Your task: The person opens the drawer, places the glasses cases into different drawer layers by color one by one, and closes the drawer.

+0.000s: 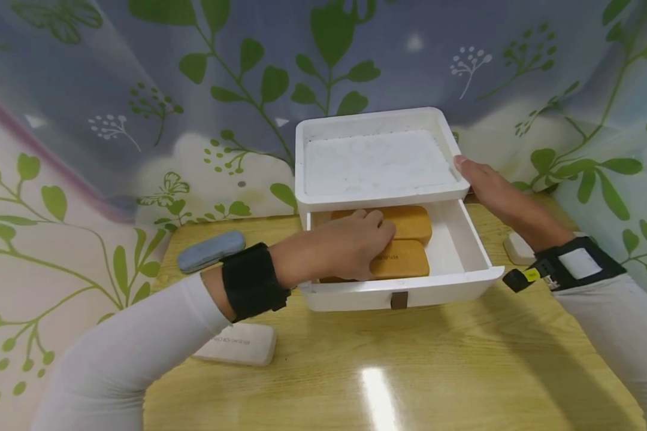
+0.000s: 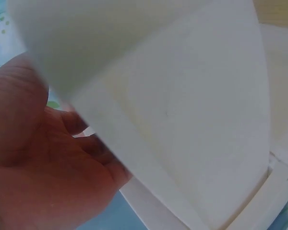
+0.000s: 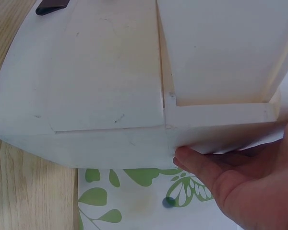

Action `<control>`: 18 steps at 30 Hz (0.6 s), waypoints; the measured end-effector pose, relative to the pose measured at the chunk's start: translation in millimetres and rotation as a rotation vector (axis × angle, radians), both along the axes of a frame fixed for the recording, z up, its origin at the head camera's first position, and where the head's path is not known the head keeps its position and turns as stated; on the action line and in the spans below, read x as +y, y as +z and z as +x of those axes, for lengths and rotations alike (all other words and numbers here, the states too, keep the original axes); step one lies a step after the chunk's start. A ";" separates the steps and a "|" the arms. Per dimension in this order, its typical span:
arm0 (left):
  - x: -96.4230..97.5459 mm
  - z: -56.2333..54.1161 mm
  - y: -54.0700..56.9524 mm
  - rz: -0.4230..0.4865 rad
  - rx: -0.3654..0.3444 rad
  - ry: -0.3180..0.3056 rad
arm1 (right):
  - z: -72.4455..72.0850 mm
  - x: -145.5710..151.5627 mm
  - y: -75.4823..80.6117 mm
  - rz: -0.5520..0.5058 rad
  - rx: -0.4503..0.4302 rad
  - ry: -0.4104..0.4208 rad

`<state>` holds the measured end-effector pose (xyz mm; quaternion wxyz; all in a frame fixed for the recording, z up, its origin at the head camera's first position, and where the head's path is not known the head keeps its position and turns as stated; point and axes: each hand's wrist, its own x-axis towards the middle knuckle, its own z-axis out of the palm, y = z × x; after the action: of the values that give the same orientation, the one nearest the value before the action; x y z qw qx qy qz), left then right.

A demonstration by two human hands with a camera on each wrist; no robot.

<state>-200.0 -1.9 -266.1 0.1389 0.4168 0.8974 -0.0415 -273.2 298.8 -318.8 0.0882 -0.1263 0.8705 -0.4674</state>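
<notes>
A white box (image 1: 377, 158) with a shallow tray top has its drawer (image 1: 455, 242) pulled out. Inside lie orange glasses cases, a front one (image 1: 404, 259) and a back one (image 1: 410, 221). My left hand (image 1: 350, 242) reaches into the drawer, fingers bent over the front orange case and thumb down at its near side. In the left wrist view, the left fingers (image 2: 93, 151) are partly hidden behind a white edge. My right hand (image 1: 496, 191) rests against the box's right side; the right wrist view shows the thumb (image 3: 197, 163) lying along the white wall.
A blue glasses case (image 1: 211, 250) lies left of the box on the wooden table (image 1: 323, 371). A cream case (image 1: 242, 344) sits nearer, partly under the left forearm. Another pale case (image 1: 517, 248) is beside the right wrist. A patterned curtain (image 1: 237, 72) hangs behind.
</notes>
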 end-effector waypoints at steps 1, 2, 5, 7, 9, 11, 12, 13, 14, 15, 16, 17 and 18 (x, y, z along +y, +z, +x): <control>-0.6 0.2 0.0 0.005 -0.010 0.005 | -0.2 -0.1 -0.1 -0.001 0.000 0.000; -1.3 0.5 0.1 0.010 -0.018 0.010 | -0.5 -0.1 -0.2 -0.001 0.000 0.002; -3.7 1.3 -0.3 0.021 -0.026 0.015 | -1.1 0.1 -0.6 -0.007 0.000 -0.001; -4.8 1.8 -0.6 0.022 -0.019 0.011 | -2.0 0.3 -0.6 -0.006 0.005 -0.003; -5.4 2.0 -0.4 0.018 -0.007 0.004 | -2.5 0.2 -0.2 -0.011 0.010 -0.007; -5.7 2.5 0.3 0.022 -0.016 0.008 | -2.7 0.4 0.2 -0.012 0.012 -0.007; -5.9 2.9 0.6 0.027 -0.026 0.013 | -2.5 0.5 0.3 -0.014 0.012 -0.004; -6.1 3.4 1.0 0.031 -0.039 0.019 | -2.2 0.7 0.3 -0.016 0.011 -0.002; -6.4 4.1 1.4 0.034 -0.052 0.025 | -1.8 0.8 0.2 -0.016 0.009 0.001; -6.9 5.0 1.8 0.037 -0.063 0.032 | -1.4 0.9 0.0 -0.010 0.010 0.005; -7.3 6.1 2.0 0.041 -0.073 0.036 | -0.9 1.0 -0.2 -0.004 0.009 0.008; -7.8 7.1 2.2 0.044 -0.080 0.039 | -0.7 1.0 -0.6 0.002 0.009 0.010; -8.4 8.2 2.3 0.045 -0.083 0.042 | -0.5 0.9 -1.0 0.004 0.009 0.010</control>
<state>-191.8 -10.3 -263.8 0.1676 0.4024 0.9000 -0.0011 -273.8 299.7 -319.8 0.0869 -0.1324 0.8712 -0.4646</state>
